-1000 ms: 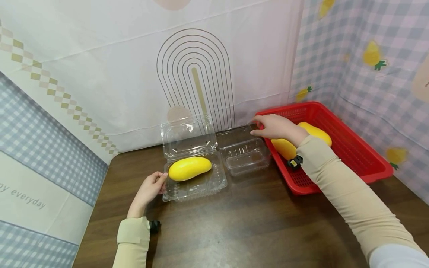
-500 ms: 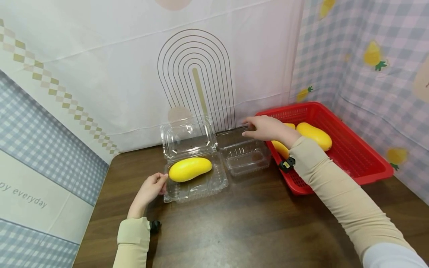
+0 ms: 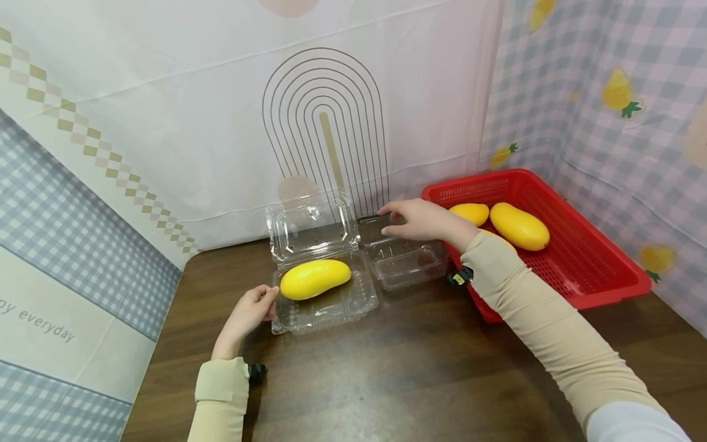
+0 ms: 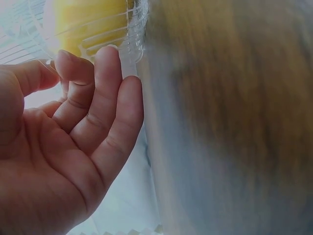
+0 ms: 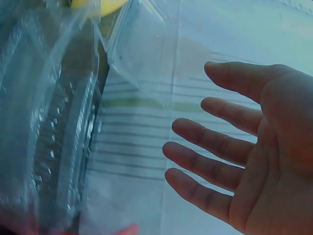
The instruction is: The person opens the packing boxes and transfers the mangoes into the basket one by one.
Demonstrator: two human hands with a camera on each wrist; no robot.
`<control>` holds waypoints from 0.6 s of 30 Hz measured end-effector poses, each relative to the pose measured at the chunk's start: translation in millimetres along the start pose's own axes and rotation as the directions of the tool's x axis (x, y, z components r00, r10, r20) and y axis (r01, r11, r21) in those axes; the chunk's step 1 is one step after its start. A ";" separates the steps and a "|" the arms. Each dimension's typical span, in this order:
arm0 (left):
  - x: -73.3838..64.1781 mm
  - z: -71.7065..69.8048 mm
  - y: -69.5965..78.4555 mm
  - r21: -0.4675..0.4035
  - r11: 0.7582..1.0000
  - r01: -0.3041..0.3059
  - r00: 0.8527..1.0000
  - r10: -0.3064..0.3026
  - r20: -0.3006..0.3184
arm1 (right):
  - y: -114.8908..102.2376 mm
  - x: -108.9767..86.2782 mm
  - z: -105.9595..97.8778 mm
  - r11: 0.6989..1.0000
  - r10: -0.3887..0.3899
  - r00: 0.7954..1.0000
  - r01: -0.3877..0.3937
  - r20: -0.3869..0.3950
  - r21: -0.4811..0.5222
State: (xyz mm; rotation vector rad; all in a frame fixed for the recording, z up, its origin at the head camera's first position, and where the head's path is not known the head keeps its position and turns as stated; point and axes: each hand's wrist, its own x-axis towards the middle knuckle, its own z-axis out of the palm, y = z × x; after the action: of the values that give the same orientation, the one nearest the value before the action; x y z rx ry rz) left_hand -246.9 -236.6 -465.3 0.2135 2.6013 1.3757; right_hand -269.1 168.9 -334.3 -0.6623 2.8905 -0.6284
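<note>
A yellow mango (image 3: 315, 279) lies in the base of a clear plastic clamshell box (image 3: 345, 313), whose lid (image 3: 312, 230) stands raised against the wall cloth. My left hand (image 3: 248, 314) pinches the left edge of that box between thumb and index finger. In the left wrist view, the other fingers (image 4: 117, 112) curve loosely below the box's wall. Over the back of a second clear container (image 3: 409, 264) hovers my right hand (image 3: 422, 220). Its fingers (image 5: 210, 142) are spread and relaxed, holding nothing, in the right wrist view.
At the right a red plastic basket (image 3: 610, 296) holds three yellow mangoes (image 3: 519, 227), one partly covered by my right arm. White patterned cloth (image 3: 221, 123) hangs behind the brown wooden table (image 3: 375, 380), and checked cloth (image 3: 607, 159) hangs at the right.
My right hand has moved left from the basket's rim to over the second container, uncovering more of the mangoes in the basket. My left hand keeps its hold on the clamshell box.
</note>
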 end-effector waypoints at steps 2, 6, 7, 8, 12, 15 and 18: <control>-5.3 -1.3 10.7 -0.001 1.000 -0.001 1.000 0.001 0.015 | -1.0 3.0 7.0 1.000 -0.011 1.000 0.011 0.007 0.011; -3.5 -0.5 8.5 -0.006 1.000 0.008 1.000 -0.008 0.009 | -3.7 7.0 21.4 0.998 -0.048 0.999 0.047 0.010 0.029; -3.0 -0.1 7.3 -0.002 1.000 0.006 1.000 -0.006 0.006 | -4.3 8.2 24.7 0.998 -0.057 0.998 0.056 0.012 0.031; -0.9 0.8 2.5 -0.005 1.000 0.004 1.000 -0.004 -0.001 | -4.9 9.5 27.8 0.997 -0.066 0.998 0.065 0.015 0.031; 1.8 2.3 -3.2 -0.017 1.000 0.014 1.000 -0.014 -0.005 | -9.0 15.7 38.9 0.996 -0.088 0.996 0.087 0.033 0.033; 1.5 1.8 -2.7 -0.017 1.000 0.014 1.000 -0.014 0.001 | -15.1 20.1 44.4 0.994 -0.105 0.994 0.104 0.042 0.031; 1.8 1.1 -2.7 -0.013 1.000 0.013 1.000 -0.013 -0.001 | -22.9 24.2 48.0 0.994 -0.112 0.992 0.112 0.050 0.018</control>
State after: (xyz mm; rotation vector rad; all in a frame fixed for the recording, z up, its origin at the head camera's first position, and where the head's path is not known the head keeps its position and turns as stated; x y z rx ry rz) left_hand -248.5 -236.9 -468.3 0.1931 2.5891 1.3890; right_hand -272.5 121.8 -368.6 -0.8307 2.8148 -0.6363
